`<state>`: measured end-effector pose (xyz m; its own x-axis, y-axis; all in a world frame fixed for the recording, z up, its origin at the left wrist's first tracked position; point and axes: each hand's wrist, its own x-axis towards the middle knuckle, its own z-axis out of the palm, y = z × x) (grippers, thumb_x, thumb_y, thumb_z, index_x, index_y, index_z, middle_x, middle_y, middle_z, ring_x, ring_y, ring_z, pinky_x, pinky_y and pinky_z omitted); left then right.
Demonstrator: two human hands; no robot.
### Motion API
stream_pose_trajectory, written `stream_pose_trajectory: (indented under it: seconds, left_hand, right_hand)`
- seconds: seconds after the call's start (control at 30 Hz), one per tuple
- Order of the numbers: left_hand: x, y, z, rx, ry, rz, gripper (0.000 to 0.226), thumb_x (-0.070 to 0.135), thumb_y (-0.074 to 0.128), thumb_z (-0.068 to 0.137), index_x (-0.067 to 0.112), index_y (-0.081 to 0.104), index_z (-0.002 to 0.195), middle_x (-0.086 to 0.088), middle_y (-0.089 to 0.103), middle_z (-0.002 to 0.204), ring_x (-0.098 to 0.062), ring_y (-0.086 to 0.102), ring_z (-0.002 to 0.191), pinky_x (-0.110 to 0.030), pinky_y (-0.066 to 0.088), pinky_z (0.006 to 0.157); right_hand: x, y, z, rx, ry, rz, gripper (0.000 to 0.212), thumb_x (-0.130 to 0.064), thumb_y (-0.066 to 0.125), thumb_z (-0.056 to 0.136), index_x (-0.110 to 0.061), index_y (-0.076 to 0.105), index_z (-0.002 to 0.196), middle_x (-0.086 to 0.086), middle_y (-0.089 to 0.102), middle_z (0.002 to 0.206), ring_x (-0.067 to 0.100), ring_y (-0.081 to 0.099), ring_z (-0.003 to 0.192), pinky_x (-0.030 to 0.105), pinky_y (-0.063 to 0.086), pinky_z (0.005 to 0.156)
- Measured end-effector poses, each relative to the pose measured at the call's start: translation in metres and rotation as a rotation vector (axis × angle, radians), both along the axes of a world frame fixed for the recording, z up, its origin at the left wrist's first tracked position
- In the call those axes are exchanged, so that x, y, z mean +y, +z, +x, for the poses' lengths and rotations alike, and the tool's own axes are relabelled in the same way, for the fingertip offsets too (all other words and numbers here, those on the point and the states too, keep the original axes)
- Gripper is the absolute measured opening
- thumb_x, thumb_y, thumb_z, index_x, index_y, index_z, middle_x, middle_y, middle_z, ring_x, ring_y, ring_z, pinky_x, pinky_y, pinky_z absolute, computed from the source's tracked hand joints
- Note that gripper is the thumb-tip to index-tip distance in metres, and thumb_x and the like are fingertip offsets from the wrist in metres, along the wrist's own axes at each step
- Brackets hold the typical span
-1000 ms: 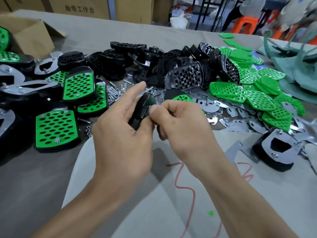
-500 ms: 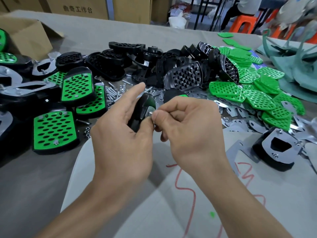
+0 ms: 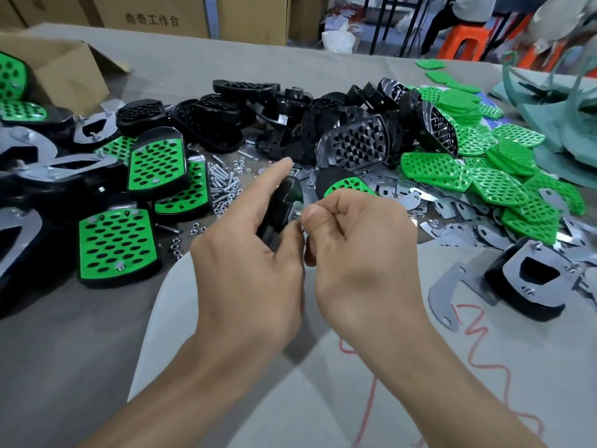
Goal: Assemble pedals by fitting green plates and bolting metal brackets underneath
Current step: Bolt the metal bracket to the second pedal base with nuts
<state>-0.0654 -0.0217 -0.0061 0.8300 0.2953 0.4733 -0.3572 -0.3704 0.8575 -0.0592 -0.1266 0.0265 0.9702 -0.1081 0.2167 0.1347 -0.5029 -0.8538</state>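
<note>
Holding a black pedal (image 3: 284, 202) up on its edge in the middle of the head view, the left hand (image 3: 248, 270) curls round it, with one finger stretched out along the top. The right hand (image 3: 358, 250) is just beside it, fingers curled in, pinching a small silver bit (image 3: 298, 211) that sticks out of the pedal's side. It is too small to tell if it is a nut or a bolt. Both hands are above the worktop (image 3: 80, 350).

At the left of the frame lie done pedals (image 3: 118, 247) with green tops. Little bolts and nuts (image 3: 223, 182) lie in a heap just above the left hand. A pile of bare black pedals (image 3: 352, 147) sits at the upper middle. Loose green plates (image 3: 497, 185) are heaped at the right, with flat metal brackets (image 3: 452, 292) below them. One upside-down pedal (image 3: 529, 282) lies near the right edge with a bracket on it.
</note>
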Motion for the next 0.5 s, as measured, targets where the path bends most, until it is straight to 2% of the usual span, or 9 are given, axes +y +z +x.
stream_pose_trajectory:
  seconds: [0.13,0.27,0.33,0.4,0.5]
  left_hand:
    - [-0.002,0.003,-0.004,-0.006,0.041,0.073,0.057,0.015,0.068,0.083,0.037,0.064,0.134,0.048,0.059,0.101,0.020,0.060,0.099,-0.002,0.043,0.088]
    - [-0.004,0.005,-0.007,0.001,0.060,0.133,0.059,0.012,0.070,0.082,0.038,0.064,0.135,0.029,0.067,0.086,-0.008,0.065,0.085,-0.003,0.043,0.079]
    - [-0.004,0.005,-0.008,0.003,0.054,0.125,0.060,0.010,0.069,0.082,0.038,0.064,0.135,0.032,0.067,0.089,0.002,0.066,0.087,-0.001,0.043,0.078]
    - [-0.004,0.006,-0.006,0.012,0.011,0.031,0.060,0.010,0.067,0.081,0.034,0.064,0.136,0.042,0.064,0.102,0.018,0.062,0.102,-0.004,0.044,0.089]
    - [-0.002,0.007,-0.002,0.050,-0.039,-0.152,0.059,0.010,0.067,0.082,0.031,0.064,0.136,0.034,0.069,0.114,0.009,0.065,0.111,-0.023,0.054,0.096]
  right_hand:
    - [0.005,0.003,-0.004,-0.026,-0.088,-0.195,0.039,-0.030,0.055,0.099,-0.020,0.050,0.061,-0.007,0.053,0.054,0.009,0.049,0.055,0.017,0.037,0.054]
    - [0.000,0.003,0.001,0.014,-0.082,-0.157,0.047,-0.029,0.056,0.098,-0.016,0.047,0.054,-0.004,0.051,0.049,0.010,0.048,0.050,0.021,0.037,0.052]
    - [-0.005,0.005,0.005,0.031,-0.029,-0.138,0.046,-0.029,0.058,0.097,-0.013,0.052,0.055,-0.002,0.055,0.048,0.013,0.051,0.048,0.024,0.038,0.049]
    - [-0.010,0.008,0.009,0.048,0.075,-0.093,0.043,-0.030,0.060,0.097,-0.011,0.057,0.058,-0.004,0.060,0.048,0.011,0.052,0.044,0.023,0.040,0.046]
    - [-0.010,0.006,0.010,0.044,0.210,-0.026,0.040,-0.039,0.060,0.097,-0.015,0.065,0.065,-0.004,0.067,0.055,0.012,0.062,0.047,0.032,0.048,0.054]
